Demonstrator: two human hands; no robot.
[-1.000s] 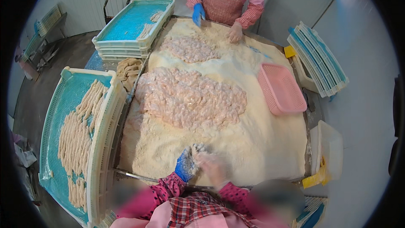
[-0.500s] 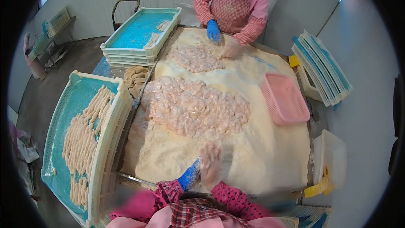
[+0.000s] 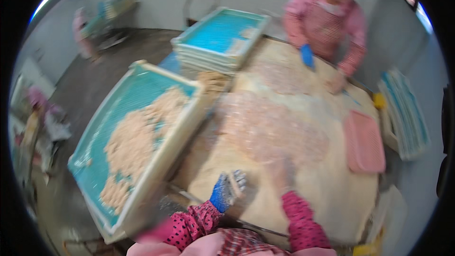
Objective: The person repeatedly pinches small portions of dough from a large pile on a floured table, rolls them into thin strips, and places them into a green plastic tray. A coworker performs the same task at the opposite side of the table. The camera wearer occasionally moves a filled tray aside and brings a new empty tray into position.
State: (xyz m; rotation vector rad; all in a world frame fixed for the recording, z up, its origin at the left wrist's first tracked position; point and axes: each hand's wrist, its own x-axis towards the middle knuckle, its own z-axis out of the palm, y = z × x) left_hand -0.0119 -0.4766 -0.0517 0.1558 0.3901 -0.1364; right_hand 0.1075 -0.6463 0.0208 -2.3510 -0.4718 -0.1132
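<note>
My left hand point(image 3: 226, 191), in a blue glove dusted with pale powder, is above the near left of the powder-covered table point(image 3: 208, 170). Its fingers curl around a pale coated meat strip point(image 3: 234, 184). Smeared by motion, my right hand point(image 3: 281, 173) reaches to the near edge of a heap of wet pinkish meat pieces point(image 3: 270, 123); its fingers cannot be made out. To the left, a tray lined in teal mesh point(image 3: 102, 135) carries many coated meat strips point(image 3: 137, 144) laid side by side.
Opposite me, a co-worker point(image 3: 327, 23) works at a smaller meat heap point(image 3: 282, 76). A pink basket point(image 3: 364, 142) sits on the table's right side. Stacked trays point(image 3: 218, 31) stand at the far left, with a tan cloth point(image 3: 213, 80) beside them. More trays point(image 3: 405, 114) lean at right.
My hands, close together before, are now apart: the right has moved forward to the meat heap, the left slightly away from it with a strip now visible. The view has swung left.
</note>
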